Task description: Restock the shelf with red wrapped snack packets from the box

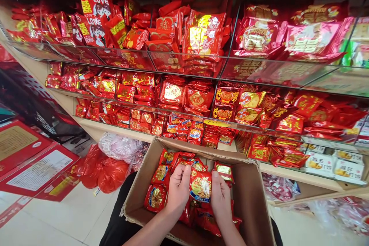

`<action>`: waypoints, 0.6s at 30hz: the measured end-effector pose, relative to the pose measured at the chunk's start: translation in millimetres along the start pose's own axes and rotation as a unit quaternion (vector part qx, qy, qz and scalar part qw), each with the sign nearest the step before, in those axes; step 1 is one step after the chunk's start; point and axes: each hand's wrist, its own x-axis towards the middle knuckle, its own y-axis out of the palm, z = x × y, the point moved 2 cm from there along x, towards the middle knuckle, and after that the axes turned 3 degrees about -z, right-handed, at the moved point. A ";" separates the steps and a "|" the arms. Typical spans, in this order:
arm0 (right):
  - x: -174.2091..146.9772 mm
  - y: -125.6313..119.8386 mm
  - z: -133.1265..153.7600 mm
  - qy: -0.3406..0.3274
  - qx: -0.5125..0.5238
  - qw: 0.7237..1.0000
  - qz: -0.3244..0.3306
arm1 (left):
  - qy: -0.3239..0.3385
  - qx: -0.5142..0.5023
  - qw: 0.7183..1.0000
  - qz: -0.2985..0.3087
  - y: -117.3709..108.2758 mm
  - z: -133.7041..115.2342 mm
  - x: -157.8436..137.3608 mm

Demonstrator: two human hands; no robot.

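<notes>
Between my two hands is a small red snack packet (201, 187) with a yellow and blue printed front facing up. My left hand (179, 185) pinches its left edge between thumb and fingers. The right edge is gripped by my right hand (221, 196) in the same way. Both hands are over an open cardboard box (250, 196) that rests between my legs. Inside the box lie several similar red packets (156, 197), some hidden beneath my hands and wrists.
Ahead stand shelves (184, 113) with clear front strips, stocked with red snack packets (96, 30). White packets (319, 164) sit at the lower right. On the tiled floor to the left are red plastic bags (112, 175) and a red carton (40, 171).
</notes>
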 end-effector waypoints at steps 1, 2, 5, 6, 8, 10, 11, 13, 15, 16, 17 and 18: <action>1.1 -1.1 -0.2 0.005 -0.001 1.000 0.014 | 0.009 0.010 1.000 0.004 -0.4 -1.6 0.5; 1.9 -2.4 -0.3 0.007 -0.007 1.000 0.021 | 0.019 0.019 1.000 0.008 -0.6 -3.4 0.8; 2.1 -6.0 2.9 -0.017 -0.058 0.998 -0.008 | 0.039 0.040 0.998 0.019 0.1 -8.6 1.7; 1.6 -6.6 5.1 -0.027 -0.081 0.996 -0.029 | 0.041 0.044 0.998 0.017 0.7 -9.7 1.9; 0.5 -6.7 10.3 -0.046 -0.129 0.988 -0.067 | 0.033 0.045 0.998 0.008 2.3 -10.2 2.2; 0.1 -6.7 14.7 -0.069 -0.185 0.975 -0.101 | 0.017 0.033 0.999 -0.005 3.8 -8.0 2.2; 0.3 -7.0 16.0 -0.087 -0.217 0.966 -0.114 | 0.005 0.020 1.000 -0.011 4.2 -6.0 2.0; 0.9 -8.1 16.3 -0.118 -0.272 0.947 -0.123 | -0.022 -0.010 1.000 -0.016 4.2 -1.0 1.5; 0.7 -9.7 14.5 -0.125 -0.285 0.945 -0.102 | -0.035 -0.019 0.999 -0.014 3.0 2.9 0.9; -0.1 -10.4 14.1 -0.122 -0.273 0.951 -0.081 | -0.029 -0.008 0.999 -0.010 2.1 3.5 0.7; -1.5 -10.7 14.7 -0.115 -0.254 0.959 -0.052 | -0.014 0.012 1.000 -0.008 1.2 2.7 0.5; -3.3 -10.8 16.7 -0.106 -0.235 0.966 -0.017 | 0.009 0.035 0.999 -0.005 0.7 0.7 0.5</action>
